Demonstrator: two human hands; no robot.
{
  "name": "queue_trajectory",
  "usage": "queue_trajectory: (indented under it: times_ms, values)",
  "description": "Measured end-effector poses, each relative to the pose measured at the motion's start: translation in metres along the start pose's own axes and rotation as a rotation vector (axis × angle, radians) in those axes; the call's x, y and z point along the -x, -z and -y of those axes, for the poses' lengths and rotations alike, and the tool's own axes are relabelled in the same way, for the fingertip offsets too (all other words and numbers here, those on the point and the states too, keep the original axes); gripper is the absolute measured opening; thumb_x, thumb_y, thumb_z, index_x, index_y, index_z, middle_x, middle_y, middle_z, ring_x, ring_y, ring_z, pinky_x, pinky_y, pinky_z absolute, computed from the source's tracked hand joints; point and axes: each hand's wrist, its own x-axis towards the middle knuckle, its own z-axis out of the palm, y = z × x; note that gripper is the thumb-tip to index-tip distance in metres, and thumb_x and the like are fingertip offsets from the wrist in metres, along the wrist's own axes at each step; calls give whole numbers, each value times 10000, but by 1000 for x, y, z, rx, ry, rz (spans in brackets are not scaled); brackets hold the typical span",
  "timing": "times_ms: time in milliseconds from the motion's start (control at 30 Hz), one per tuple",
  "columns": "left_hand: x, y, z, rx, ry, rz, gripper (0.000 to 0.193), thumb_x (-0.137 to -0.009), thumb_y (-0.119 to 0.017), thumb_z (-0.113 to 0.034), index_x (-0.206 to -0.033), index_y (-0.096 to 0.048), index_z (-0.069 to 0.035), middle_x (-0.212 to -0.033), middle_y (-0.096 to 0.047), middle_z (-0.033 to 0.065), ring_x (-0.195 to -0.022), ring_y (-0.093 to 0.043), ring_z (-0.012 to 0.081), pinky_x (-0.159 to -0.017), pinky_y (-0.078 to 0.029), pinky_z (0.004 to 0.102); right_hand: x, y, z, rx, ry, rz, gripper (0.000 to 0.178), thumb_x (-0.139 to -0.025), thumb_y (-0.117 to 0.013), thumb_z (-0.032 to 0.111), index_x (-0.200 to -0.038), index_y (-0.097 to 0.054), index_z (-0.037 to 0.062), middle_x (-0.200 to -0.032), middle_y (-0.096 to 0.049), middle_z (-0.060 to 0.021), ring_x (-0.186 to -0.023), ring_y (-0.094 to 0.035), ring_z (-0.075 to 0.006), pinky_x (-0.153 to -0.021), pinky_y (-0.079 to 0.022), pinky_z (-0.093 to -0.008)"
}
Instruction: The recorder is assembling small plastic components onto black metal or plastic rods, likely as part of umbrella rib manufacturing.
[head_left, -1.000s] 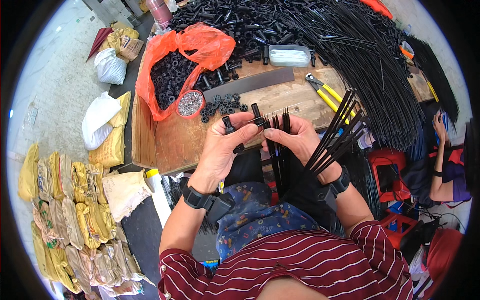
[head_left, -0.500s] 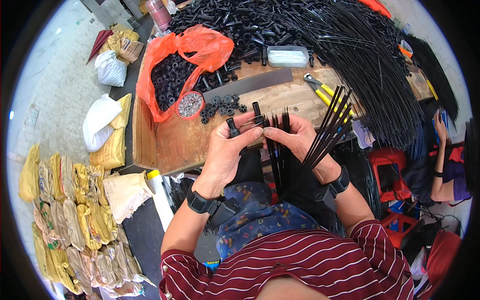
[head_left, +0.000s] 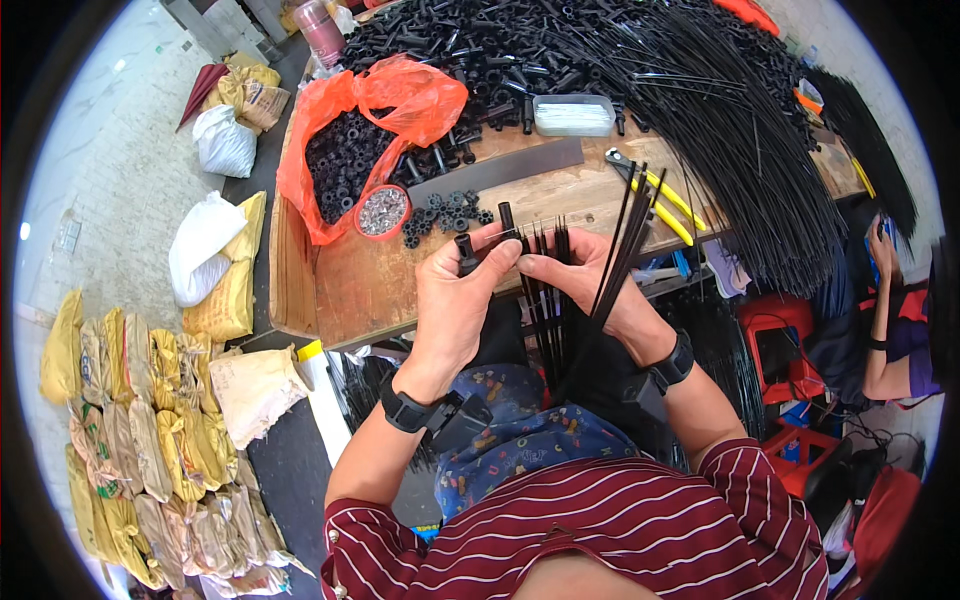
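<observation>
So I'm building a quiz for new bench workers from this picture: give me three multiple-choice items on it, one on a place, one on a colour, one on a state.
1. Where does the small round dish of silvery bits lie?
A. beside the orange plastic bag, on the wooden bench
B. on the floor by the yellow sacks
C. on the red stool

2. What colour are the handles of the pliers?
A. blue
B. yellow
C. green

3. What is the right hand doing?
A. lying flat on the bench
B. holding the pliers
C. gripping a bunch of thin black rods

Answers: 1 A, the dish sits at the edge of the orange plastic bag on the wooden bench. 2 B, both handles show yellow. 3 C, thin black rods fan out of its closed fingers, while the left hand pinches a short black tube.
</observation>
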Motion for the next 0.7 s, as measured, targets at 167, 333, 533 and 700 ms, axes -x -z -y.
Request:
queue_trajectory:
  times_ms: [167, 333, 533, 700]
  values:
    - [-2, 1, 3, 7, -8, -3, 291, -872, -657, -39, -1149, -612, 36, -1013, -666, 63, -898, -609, 91, -812, -495, 238, -6, 3, -7, -231, -92, 38, 184, -831, -725, 179, -942, -676, 41, -804, -627, 20, -716, -554, -53, -611, -437, -213]
    - [-3, 2, 1, 63, -27, 10, 281, -890, -623, -31, -1166, -601, 19, -1032, -663, 61, -920, -610, 100, -812, -494, 244, -2, -3, -3, -244, -49, 40, 184, -881, -677, 170, -1000, -676, 30, -821, -634, 21, -725, -550, -44, -639, -447, -209]
    - [-3, 4, -1, 72, -39, 15, 245, -899, -604, -16, -1141, -604, 19, -1039, -660, 50, -919, -608, 91, -810, -490, 235, 0, -10, -1, -94, 49, 7, 164, -939, -585, 123, -1029, -666, 14, -857, -627, 42, -760, -536, -28, -663, -449, -200]
    - [-1, 6, -4, 1, -45, 1, 227, -901, -599, -12, -1126, -605, 19, -1030, -656, 40, -915, -601, 80, -806, -486, 225, -4, -8, -7, -218, 16, 50, 165, -942, -566, 90, -1052, -655, 3, -888, -641, 36, -798, -544, -26, -685, -455, -198]
